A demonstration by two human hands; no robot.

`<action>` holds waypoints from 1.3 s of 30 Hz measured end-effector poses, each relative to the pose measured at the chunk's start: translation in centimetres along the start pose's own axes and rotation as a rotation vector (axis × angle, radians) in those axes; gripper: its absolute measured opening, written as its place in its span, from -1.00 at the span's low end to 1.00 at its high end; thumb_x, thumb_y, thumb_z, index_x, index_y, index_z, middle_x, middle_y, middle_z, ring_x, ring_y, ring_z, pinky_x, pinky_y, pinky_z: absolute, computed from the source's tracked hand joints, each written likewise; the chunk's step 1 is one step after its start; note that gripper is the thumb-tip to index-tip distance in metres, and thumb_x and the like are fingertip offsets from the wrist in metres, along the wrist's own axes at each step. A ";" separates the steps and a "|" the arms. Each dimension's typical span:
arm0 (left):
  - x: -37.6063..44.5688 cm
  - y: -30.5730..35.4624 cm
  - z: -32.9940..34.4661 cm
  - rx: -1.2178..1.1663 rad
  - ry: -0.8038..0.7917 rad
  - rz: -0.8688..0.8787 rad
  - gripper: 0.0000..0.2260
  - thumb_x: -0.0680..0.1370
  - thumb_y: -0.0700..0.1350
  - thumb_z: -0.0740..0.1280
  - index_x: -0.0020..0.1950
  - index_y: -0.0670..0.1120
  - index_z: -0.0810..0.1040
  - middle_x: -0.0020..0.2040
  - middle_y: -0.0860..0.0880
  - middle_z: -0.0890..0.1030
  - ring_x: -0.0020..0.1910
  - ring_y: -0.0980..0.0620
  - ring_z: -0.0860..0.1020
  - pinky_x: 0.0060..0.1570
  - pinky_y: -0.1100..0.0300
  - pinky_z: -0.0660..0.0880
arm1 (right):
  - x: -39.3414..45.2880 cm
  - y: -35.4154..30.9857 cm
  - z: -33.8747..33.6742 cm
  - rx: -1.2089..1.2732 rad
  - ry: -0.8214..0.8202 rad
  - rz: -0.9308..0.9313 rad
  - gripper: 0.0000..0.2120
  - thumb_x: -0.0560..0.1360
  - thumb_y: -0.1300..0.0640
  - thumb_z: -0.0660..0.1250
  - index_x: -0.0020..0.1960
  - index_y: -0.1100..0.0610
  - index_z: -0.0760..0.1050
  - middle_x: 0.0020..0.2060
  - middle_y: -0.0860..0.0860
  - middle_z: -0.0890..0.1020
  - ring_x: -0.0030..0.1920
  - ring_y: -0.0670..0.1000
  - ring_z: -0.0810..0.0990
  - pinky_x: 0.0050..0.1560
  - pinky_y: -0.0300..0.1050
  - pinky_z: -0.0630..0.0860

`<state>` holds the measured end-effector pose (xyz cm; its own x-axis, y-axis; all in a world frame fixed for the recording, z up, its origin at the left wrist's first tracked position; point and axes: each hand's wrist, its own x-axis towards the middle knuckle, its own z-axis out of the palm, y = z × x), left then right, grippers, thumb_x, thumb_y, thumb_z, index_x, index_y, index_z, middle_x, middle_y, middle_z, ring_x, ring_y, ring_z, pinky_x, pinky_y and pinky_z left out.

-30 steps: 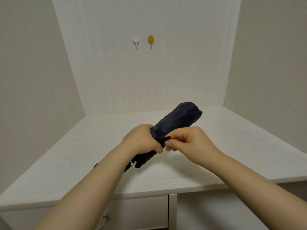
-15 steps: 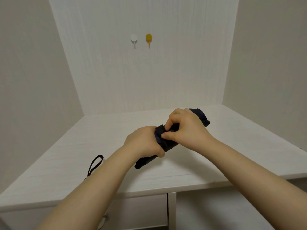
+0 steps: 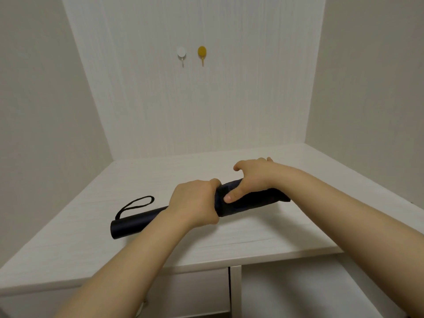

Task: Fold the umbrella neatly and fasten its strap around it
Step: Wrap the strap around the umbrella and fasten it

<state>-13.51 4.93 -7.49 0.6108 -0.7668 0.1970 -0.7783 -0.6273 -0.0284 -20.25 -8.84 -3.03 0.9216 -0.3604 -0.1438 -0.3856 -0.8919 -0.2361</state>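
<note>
Umbrella (image 3: pixel 243 203) lying left-to-right across desk (image 3: pixel 298 226), left hand (image 3: pixel 195 203) gripping mid-length, right hand (image 3: pixel 252 177) wrapped over canopy end, thumb pressing.

A plain room in a home, by the look of it: a white wood-grain table (image 3: pixel 229 239) fills a nook between pale off-white walls (image 3: pixel 46 111), with a white panelled back wall (image 3: pixel 252 99) behind it. A round white adhesive hook (image 3: pixel 181 53) and a yellow oval adhesive hook (image 3: pixel 202 53) are stuck side by side on that panel.
</note>
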 end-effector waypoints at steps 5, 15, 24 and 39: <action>0.3 -1.4 0.0 -0.026 -0.033 -0.014 -0.63 0.31 -0.09 0.35 0.10 0.05 0.42 -0.19 0.07 0.54 -0.21 -0.04 0.49 -0.36 0.19 0.29 | 0.0 2.5 0.5 0.030 0.049 -0.119 -0.16 0.29 -0.21 0.44 0.45 -0.01 0.17 0.32 0.00 0.43 0.39 0.12 0.23 0.46 0.04 0.07; 3.5 -3.3 1.8 0.063 -0.043 -0.032 -0.65 0.33 -0.09 0.34 0.09 -0.06 0.37 -0.14 0.02 0.56 -0.19 -0.06 0.53 -0.28 0.14 0.37 | 3.1 5.8 3.1 0.143 0.162 -0.193 -0.65 0.23 -0.03 0.47 -0.02 -0.11 0.46 -0.19 -0.19 0.56 -0.15 -0.05 0.54 -0.21 -0.17 0.45; 8.5 -5.2 3.2 0.026 -0.021 -0.154 -0.60 0.30 -0.07 0.39 0.11 0.03 0.43 -0.04 0.03 0.57 -0.12 -0.05 0.47 -0.12 0.11 0.27 | 7.9 5.9 3.0 0.101 0.240 -0.150 -0.59 0.26 -0.05 0.45 0.08 -0.04 0.50 -0.06 -0.09 0.63 -0.05 -0.01 0.54 -0.06 -0.09 0.48; 10.5 -5.9 5.4 -0.233 -0.020 -0.374 -0.39 0.29 0.00 0.47 0.28 -0.07 0.35 0.19 -0.04 0.51 0.19 -0.12 0.42 0.09 0.03 0.32 | 12.3 6.4 3.7 -0.067 0.289 -0.124 -0.58 0.32 0.00 0.37 0.14 0.05 0.42 0.05 -0.02 0.55 0.24 0.16 0.36 0.21 -0.04 0.27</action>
<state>-1.73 -0.14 -10.54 0.8575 -0.4971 0.1324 -0.5139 -0.8163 0.2638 -11.52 -18.04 -9.83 0.9393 -0.3020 0.1629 -0.2750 -0.9464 -0.1692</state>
